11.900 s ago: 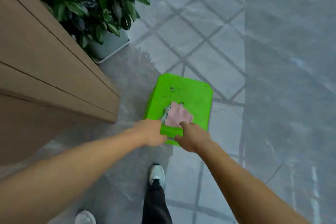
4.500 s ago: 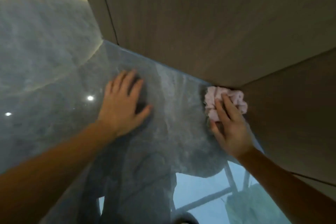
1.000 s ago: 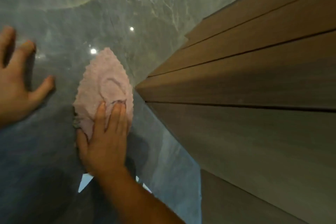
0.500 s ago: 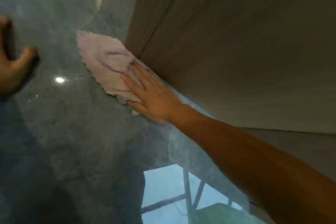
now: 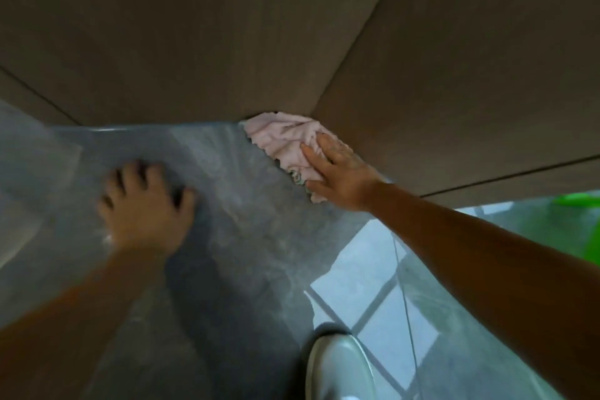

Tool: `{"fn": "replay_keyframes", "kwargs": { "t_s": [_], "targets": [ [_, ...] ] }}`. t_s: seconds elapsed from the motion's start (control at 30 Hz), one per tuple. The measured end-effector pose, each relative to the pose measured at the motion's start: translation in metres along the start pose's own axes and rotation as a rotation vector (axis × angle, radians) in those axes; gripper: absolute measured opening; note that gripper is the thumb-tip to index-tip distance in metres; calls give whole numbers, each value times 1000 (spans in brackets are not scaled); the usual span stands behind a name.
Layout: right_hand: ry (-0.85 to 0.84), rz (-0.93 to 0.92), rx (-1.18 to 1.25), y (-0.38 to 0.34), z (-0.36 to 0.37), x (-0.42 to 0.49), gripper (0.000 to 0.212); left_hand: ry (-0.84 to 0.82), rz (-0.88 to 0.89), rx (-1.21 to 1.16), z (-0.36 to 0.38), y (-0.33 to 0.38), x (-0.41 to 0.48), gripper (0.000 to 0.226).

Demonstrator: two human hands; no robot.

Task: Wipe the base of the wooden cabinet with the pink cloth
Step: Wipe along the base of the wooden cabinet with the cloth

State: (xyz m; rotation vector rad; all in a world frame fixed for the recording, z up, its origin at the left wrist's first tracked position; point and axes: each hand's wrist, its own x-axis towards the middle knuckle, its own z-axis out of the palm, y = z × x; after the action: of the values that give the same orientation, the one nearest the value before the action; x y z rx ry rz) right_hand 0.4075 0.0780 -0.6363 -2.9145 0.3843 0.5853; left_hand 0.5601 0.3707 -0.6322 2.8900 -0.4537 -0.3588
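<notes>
The wooden cabinet (image 5: 227, 36) fills the top of the head view, its lower edge meeting the glossy grey floor (image 5: 246, 237). The pink cloth (image 5: 282, 140) lies crumpled on the floor against the cabinet's bottom corner. My right hand (image 5: 337, 172) lies flat on the cloth, fingers straight, pressing it toward that corner. My left hand (image 5: 146, 211) is spread on the bare floor to the left, blurred, holding nothing.
A green plastic stool (image 5: 574, 224) shows at the right edge beyond my right forearm. My white shoe (image 5: 337, 367) stands on the floor at the bottom centre. Light floor tiles with dark joints (image 5: 373, 295) lie between shoe and arm.
My right hand has pushed the cloth from a flat spread on the floor into a bunch at the cabinet's bottom corner. My left hand has come back into view, planted on the floor.
</notes>
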Motion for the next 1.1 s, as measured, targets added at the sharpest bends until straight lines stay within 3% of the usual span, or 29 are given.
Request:
{"fn": "replay_keyframes", "kwargs": {
  "t_s": [0.1,0.2,0.47,0.77,0.9,1.1],
  "targets": [
    [-74,57,65,-7,2,0,72,-163,234,12,13,85,-32,66],
    [-90,109,126,-1,9,-20,74,-307,336,108,33,132,-56,71],
    [-53,302,134,48,59,-139,75,-297,470,282,65,159,-111,86],
    [102,656,286,71,113,-238,72,-357,718,396,85,227,-168,81],
    [107,739,376,81,116,-248,71,-394,813,419,92,256,-180,81],
    [114,813,486,119,91,-219,62,-513,926,602,105,277,-180,100]
  ]
}}
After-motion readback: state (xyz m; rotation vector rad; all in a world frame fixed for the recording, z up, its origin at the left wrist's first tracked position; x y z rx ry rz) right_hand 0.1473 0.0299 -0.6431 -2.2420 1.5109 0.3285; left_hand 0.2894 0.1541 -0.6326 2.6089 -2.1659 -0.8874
